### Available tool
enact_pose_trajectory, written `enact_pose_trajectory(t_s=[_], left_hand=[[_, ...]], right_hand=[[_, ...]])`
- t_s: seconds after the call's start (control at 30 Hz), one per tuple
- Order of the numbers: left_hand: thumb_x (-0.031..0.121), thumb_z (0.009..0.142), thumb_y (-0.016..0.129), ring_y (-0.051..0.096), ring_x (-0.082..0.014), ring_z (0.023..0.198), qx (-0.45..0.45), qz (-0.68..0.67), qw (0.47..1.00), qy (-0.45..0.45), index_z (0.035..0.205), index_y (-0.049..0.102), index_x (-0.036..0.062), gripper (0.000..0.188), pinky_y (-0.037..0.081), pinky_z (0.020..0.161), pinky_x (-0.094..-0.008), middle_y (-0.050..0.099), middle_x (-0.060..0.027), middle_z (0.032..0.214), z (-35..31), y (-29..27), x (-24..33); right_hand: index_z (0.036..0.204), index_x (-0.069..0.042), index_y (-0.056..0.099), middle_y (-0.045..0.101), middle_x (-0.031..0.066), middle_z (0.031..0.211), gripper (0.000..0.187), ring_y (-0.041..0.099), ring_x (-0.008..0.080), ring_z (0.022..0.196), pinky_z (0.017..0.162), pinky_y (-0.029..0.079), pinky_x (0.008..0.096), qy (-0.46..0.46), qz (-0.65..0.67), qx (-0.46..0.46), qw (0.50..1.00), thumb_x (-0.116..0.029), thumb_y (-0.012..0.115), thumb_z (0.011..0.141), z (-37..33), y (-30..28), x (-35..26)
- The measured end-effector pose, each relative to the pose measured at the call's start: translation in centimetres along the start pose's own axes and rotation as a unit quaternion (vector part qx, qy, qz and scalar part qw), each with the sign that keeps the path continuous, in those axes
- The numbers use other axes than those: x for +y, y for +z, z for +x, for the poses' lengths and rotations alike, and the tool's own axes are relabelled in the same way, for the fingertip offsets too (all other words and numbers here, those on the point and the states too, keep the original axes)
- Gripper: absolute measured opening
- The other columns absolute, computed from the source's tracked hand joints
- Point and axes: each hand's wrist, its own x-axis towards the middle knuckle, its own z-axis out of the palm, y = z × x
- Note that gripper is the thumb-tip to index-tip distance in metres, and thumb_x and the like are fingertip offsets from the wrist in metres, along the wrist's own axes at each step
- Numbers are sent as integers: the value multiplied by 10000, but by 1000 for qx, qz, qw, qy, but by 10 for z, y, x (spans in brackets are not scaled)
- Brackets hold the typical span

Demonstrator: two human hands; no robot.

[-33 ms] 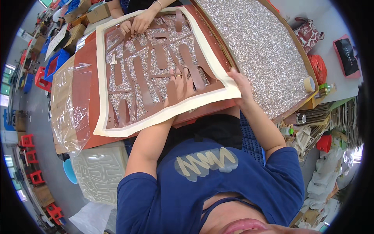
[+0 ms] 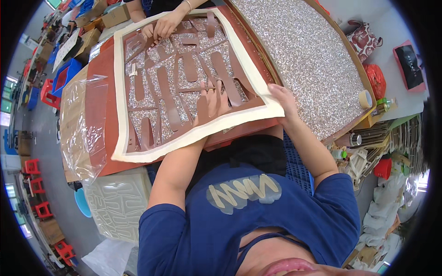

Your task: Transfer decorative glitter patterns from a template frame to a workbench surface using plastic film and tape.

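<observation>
A brown cut-out sheet (image 2: 166, 92), edged all round by a cream border (image 2: 246, 118), is held in front of the body, above a red-brown layer (image 2: 101, 62) on the worktable. Silvery glitter is seen through its gaps, between long rounded strips. The left hand (image 2: 217, 103) is passed beneath the near border, and its fingers are seen through an opening in the sheet, stretched out and slightly apart, with a ring worn on one of them. The cream border is gripped at its near right corner by the right hand (image 2: 286, 102), which is closed on the edge; the underside of that grip is hidden. At the far side, the brown strips near the upper left corner are handled by a co-worker's two hands (image 2: 168, 25), set close together. To the right, a broad glittery sheet (image 2: 299, 55) is laid out, with a roll of tape (image 2: 365, 99) placed at its outer edge. On the left, the table end is partly covered by clear plastic film (image 2: 85, 124), and below it a stack of pale sheets (image 2: 119, 202) is marked with similar elongated shapes. Beyond, red stools (image 2: 34, 165) are lined up along the floor.
</observation>
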Motion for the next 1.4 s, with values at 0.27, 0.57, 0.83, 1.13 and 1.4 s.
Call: enact_pose_trajectory(t_s=[0.27, 0.57, 0.83, 1.13, 1.4], left_hand=[[372, 730, 621, 271, -473, 1285, -58, -69, 995, -44, 1274, 513, 115, 611, 220, 1022, -642, 384, -253, 1321, 13, -27, 20], [386, 722, 631, 259, -457, 1300, -85, -154, 975, -135, 1254, 532, 108, 608, 226, 1023, -635, 382, -246, 1330, 21, -59, 31], [493, 752, 578, 296, -413, 1316, 51, 28, 997, -57, 1266, 546, 156, 616, 237, 1039, -597, 339, -234, 1397, 18, -17, 5], [259, 882, 485, 458, -350, 1220, -13, 32, 999, -28, 1277, 520, 159, 409, 389, 964, -503, 458, -237, 1295, 23, -67, 25], [234, 910, 548, 609, -248, 755, 235, -526, 800, -165, 945, 623, 7, 241, 469, 654, -369, 602, -123, 827, 24, -24, -7]], right_hand=[[1014, 53, 599, 654, 150, 871, 248, 663, 208, 727, 677, 547, 320, 200, -77, -106, 971, -89, 645, 817, 32, -10, -16], [974, 40, 606, 662, 133, 827, 236, 669, 199, 667, 611, 567, 330, 212, -140, -103, 962, -162, 644, 858, 21, -2, -8], [1020, 15, 608, 658, 83, 829, 229, 643, 141, 693, 620, 528, 270, 26, -178, -122, 976, -175, 595, 893, 39, -1, -46], [1092, 32, 572, 662, 119, 932, 332, 658, 186, 771, 679, 546, 293, 131, -6, -161, 978, -206, 587, 860, 22, 17, -32], [1222, 74, 494, 608, 163, 1100, 519, 630, 252, 899, 821, 517, 366, 159, 27, -178, 971, -147, 553, 756, 0, 36, -37]])
